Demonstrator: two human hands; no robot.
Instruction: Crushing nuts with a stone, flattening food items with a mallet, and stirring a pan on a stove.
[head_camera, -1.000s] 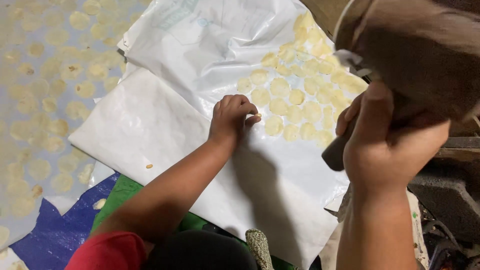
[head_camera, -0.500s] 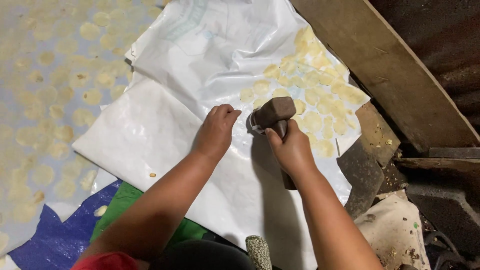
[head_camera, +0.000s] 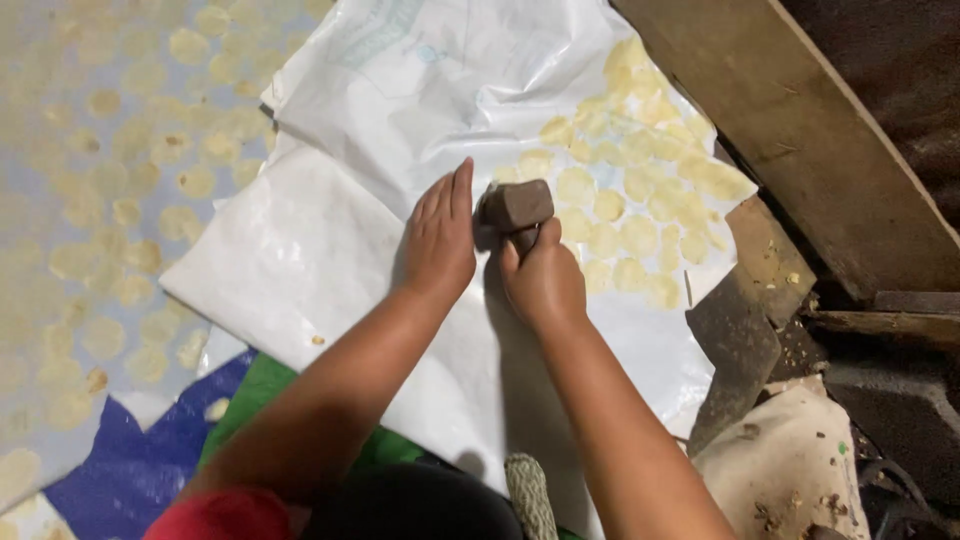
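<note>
Shadow and the right hand (head_camera: 543, 280) itself hide most of the mallet's handle, so only the brown block-shaped head (head_camera: 515, 205) of the wooden mallet shows clearly, resting down on the white plastic sheet (head_camera: 330, 250) just beside a patch of thin pale yellow discs (head_camera: 640, 200); whether a disc lies under the head cannot be seen. Its fingers are curled tight around the short handle just below the head, the knuckles up and the forearm running back toward the lower edge of the view. The left hand (head_camera: 440, 235) lies flat, palm down, on the sheet just left of the mallet head, fingers straight and close together, gripping nothing, the fingertips level with the head and perhaps just touching it. Both forearms are cut off at the bottom, where a red sleeve and a dark shape, hard to make out, crowd the frame. To the right, the sheet ends against a slanted wooden plank (head_camera: 800, 130) and dark debris, leaving little room there. To the left, the sheet is bare and wide, and beyond its edge many more discs (head_camera: 130, 180) lie spread on a pale, blurred surface; a blue and green sheet (head_camera: 150, 460) shows beneath.
</note>
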